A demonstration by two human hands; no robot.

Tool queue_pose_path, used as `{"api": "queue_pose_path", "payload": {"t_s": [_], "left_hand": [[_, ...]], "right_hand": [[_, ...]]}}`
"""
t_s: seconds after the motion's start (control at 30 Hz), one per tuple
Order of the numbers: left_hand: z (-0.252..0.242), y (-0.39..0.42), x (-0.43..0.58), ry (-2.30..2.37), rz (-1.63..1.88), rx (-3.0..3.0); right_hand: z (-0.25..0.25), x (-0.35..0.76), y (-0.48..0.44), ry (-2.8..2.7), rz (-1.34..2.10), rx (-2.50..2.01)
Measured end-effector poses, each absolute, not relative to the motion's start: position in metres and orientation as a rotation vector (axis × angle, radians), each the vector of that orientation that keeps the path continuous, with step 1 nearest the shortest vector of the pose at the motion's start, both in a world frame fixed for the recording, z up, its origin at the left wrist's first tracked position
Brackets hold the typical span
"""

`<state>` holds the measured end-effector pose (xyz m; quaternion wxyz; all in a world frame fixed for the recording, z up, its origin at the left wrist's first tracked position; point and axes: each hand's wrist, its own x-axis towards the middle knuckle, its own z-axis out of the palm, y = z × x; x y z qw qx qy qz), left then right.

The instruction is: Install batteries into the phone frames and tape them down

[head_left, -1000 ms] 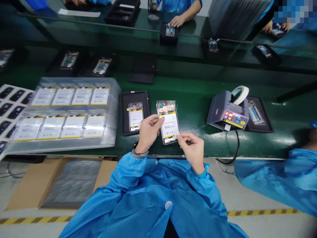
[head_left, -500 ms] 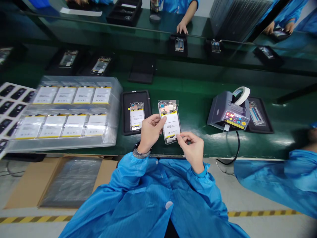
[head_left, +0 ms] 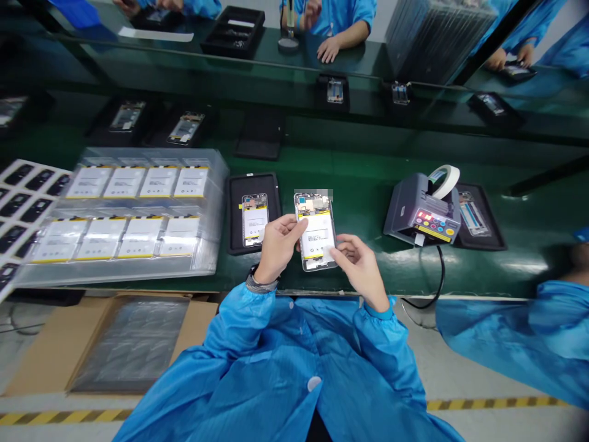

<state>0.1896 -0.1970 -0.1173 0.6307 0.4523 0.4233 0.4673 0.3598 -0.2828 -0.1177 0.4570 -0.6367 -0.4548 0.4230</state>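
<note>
White battery label unreadable, phone (head_left: 316, 232) in left hand (head_left: 276, 245), right hand (head_left: 361, 270)

Wearer's clothing, seen from above: a bright blue, slightly glossy smock (head_left: 294, 362) with long, loose, creased sleeves gathered at elastic cuffs. One round white snap button (head_left: 313, 383) sits on the front closure. A dark wristband (head_left: 260, 284) encircles the left wrist; both hands are bare.
</note>
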Motion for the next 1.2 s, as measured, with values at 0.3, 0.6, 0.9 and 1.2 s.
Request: {"api": "queue_pose_path", "payload": {"t_s": [0.3,0.6,0.9,1.2], "left_hand": [[-0.116,-0.195,0.188,0.931,0.880,1.245],[-0.092,-0.202,0.168,0.942,0.833,1.466],[-0.054,-0.147,0.180,0.793,0.696,1.697],[-0.043,0.026,0.163,1.233,0.517,1.759]], "right_hand": [[-0.130,0.345,-0.272,-0.854,1.149,-1.405],[-0.134,0.337,-0.260,-0.940,1.107,-1.307],[-0.129,0.342,-0.226,-0.862,1.005,-1.176],[-0.173,0.376,-0.193,-0.936,0.825,-1.409]]}}
